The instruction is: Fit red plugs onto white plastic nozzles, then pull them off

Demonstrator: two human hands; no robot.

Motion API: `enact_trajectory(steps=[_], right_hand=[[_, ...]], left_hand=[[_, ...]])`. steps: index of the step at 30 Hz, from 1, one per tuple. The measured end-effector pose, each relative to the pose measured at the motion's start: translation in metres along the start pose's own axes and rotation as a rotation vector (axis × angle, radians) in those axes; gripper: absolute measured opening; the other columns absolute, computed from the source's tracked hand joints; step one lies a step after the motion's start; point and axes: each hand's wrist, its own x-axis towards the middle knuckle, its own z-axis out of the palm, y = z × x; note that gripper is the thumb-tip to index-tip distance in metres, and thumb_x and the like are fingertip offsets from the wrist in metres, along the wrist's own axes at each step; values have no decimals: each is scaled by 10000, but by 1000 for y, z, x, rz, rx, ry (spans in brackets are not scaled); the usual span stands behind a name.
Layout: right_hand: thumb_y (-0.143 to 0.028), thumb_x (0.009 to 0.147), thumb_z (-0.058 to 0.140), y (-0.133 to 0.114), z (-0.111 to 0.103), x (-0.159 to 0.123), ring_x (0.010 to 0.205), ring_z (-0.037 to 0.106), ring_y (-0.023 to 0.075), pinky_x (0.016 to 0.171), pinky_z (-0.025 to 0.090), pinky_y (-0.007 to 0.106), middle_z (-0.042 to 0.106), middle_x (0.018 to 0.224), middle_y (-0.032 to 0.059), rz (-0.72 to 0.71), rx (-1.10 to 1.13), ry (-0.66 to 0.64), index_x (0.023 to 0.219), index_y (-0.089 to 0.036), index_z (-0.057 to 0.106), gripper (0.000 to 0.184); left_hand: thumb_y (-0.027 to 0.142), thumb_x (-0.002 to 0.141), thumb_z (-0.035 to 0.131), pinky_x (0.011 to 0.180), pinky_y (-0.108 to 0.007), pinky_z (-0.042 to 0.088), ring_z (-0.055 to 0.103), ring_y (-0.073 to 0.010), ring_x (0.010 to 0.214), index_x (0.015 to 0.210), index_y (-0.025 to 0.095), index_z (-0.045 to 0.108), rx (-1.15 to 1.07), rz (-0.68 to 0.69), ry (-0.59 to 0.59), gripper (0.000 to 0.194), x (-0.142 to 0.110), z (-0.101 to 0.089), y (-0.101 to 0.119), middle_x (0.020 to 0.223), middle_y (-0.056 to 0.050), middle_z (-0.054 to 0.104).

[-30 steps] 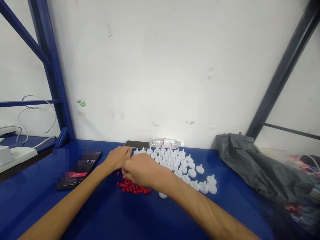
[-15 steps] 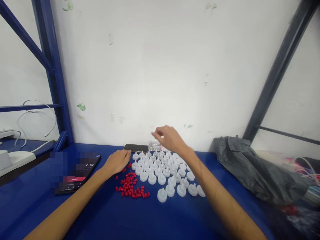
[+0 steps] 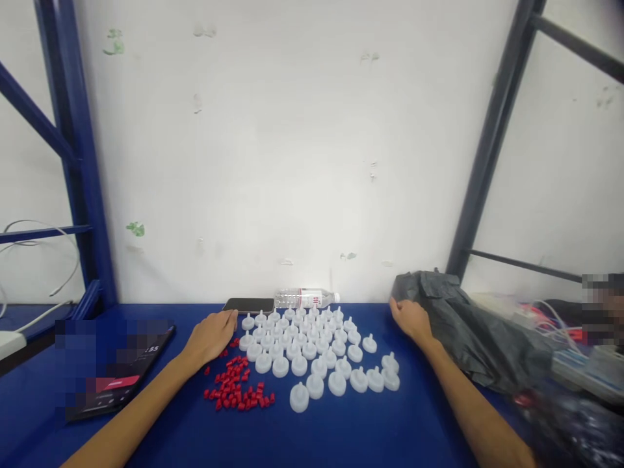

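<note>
My left hand [image 3: 212,335] rests on the blue tabletop, left of the white parts. Its fingers lie loosely bent on the table, with nothing visible in them. Small red caps [image 3: 234,383] are scattered just right of and below it. Many white round plastic caps [image 3: 299,398], each with a narrow spout pointing up, stand in a wide cluster at the middle. To the right of this cluster, my right hand [image 3: 412,320] lies palm down near the dark plastic bag [image 3: 453,325]. Its fingers are partly hidden, and no object shows in it.
A clear bottle [image 3: 307,298] lies against the wall behind the caps, beside a dark phone [image 3: 248,305]. Another phone [image 3: 127,377] with a lit screen is at left. Blue rack posts [image 3: 88,156] stand at the sides. Cables and packets [image 3: 570,331] crowd the right edge.
My right hand, raised above the white caps before, has come down to the right beside the bag, uncovering the bottle. My left hand stays on the table. The view has shifted right.
</note>
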Motion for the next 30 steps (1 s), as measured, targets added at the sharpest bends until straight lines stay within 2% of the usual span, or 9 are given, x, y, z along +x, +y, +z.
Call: enact_trajectory(steps=[4, 9, 16, 22, 25, 30], right_hand=[[-390, 962, 600, 10, 19, 6, 994, 655, 201, 861, 565, 413, 650, 1185, 81, 50, -35, -66, 1188, -173, 619, 314], [-388, 956, 609, 10, 28, 13, 1029, 647, 215, 881, 558, 432, 638, 1215, 89, 30, -62, -94, 1211, -168, 609, 336], [-386, 953, 614, 16, 37, 18, 1043, 644, 222, 889, 555, 441, 632, 1228, 91, 33, -96, -95, 1222, -167, 603, 347], [-385, 950, 619, 16, 41, 21, 1035, 646, 220, 884, 557, 432, 635, 1218, 99, 19, -115, -89, 1214, -156, 607, 349], [-386, 951, 618, 15, 41, 23, 1029, 648, 220, 879, 559, 432, 637, 1213, 95, 2, -125, -83, 1215, -157, 606, 350], [-386, 953, 614, 15, 44, 26, 1026, 649, 218, 877, 560, 432, 638, 1211, 93, -17, -147, -84, 1214, -160, 606, 345]], left_hand=[[399, 968, 586, 817, -400, 573, 672, -192, 885, 1064, 159, 651, -1, 52, 4, 266, 6, -1, -4, 1021, -48, 693], [395, 971, 581, 824, -399, 568, 670, -190, 886, 1040, 162, 655, 15, 99, 60, 254, 8, 1, -7, 1004, -44, 694], [367, 986, 554, 898, -442, 544, 652, -219, 1001, 1087, 171, 641, 66, 106, 241, 237, 4, -2, -7, 1069, -61, 682], [357, 997, 520, 980, -482, 500, 576, -264, 1171, 1186, 190, 605, 81, 38, 373, 266, 2, 0, -7, 1249, -96, 614], [383, 990, 532, 1032, -521, 465, 527, -293, 1255, 1302, 206, 553, 59, 1, 372, 359, 7, 6, -12, 1387, -112, 540], [414, 967, 570, 1088, -613, 400, 430, -355, 1369, 1445, 226, 431, 45, -57, 300, 532, 20, 22, -24, 1537, -126, 405]])
